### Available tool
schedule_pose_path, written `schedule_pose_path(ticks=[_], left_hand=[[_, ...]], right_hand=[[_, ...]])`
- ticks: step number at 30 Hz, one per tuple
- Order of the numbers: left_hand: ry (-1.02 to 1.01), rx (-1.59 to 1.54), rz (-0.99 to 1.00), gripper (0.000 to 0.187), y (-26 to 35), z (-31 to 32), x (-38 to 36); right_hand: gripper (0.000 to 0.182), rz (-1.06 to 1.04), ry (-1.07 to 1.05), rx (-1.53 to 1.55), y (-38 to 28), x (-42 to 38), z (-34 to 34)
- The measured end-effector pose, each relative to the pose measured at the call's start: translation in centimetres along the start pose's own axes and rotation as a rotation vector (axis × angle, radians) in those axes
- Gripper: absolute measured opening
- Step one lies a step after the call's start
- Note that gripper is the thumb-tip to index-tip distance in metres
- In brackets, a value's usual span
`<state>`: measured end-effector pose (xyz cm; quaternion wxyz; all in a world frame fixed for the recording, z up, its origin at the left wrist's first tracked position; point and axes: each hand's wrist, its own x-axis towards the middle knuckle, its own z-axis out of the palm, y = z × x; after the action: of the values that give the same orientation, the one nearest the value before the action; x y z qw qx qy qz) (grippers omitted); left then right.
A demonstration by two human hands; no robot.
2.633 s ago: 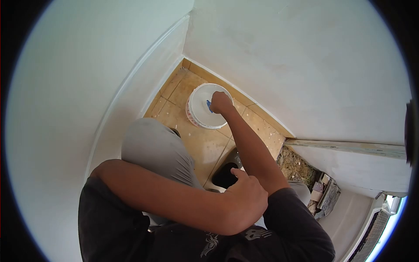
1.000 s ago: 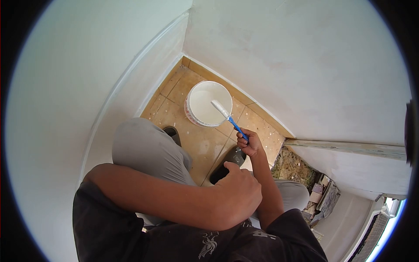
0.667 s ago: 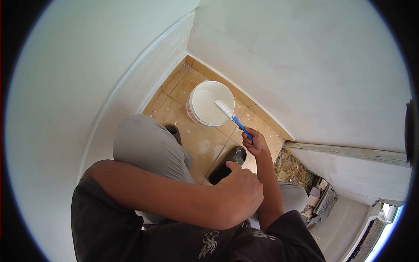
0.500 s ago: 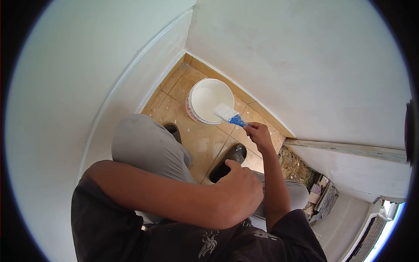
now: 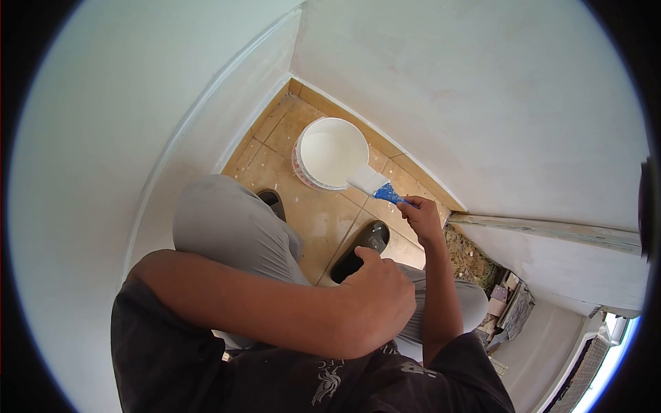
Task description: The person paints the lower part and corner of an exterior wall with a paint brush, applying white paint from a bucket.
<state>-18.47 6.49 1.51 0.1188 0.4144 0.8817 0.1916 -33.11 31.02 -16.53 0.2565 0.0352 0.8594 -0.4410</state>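
A white bucket with white paint inside stands on the tiled floor. My right hand grips the blue handle of a paint brush; its white, paint-covered bristles lie over the bucket's lower right rim. Across my body reaches my left arm, and my left hand rests near my right knee with its fingers curled; what it holds, if anything, is hidden.
Tan floor tiles carry white spots. Pale walls meet in a corner behind the bucket. Dark sandals are on my feet. Rubble and boards lie at the right beyond the tiles.
My right hand and the brush have moved a little to the right, away from the bucket's middle. My left hand has hardly moved.
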Motion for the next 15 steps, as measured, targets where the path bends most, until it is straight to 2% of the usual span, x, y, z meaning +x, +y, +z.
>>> schedule_pose_path(ticks=[3, 6, 15], left_hand=[[-0.014, 0.009, 0.001, 0.015, 0.2, -0.1, 0.0], [-0.012, -0.003, -0.003, 0.015, 0.3, 0.0, 0.1], [-0.008, -0.023, -0.011, 0.014, 0.3, 0.3, 0.3]], right_hand=[[0.02, 0.134, -0.061, 0.26, 0.1, 0.3, -0.7], [0.016, 0.184, -0.103, 0.533, 0.3, 0.7, -0.8], [0.026, 0.36, -0.363, 0.978, 1.4, 1.7, 0.8]])
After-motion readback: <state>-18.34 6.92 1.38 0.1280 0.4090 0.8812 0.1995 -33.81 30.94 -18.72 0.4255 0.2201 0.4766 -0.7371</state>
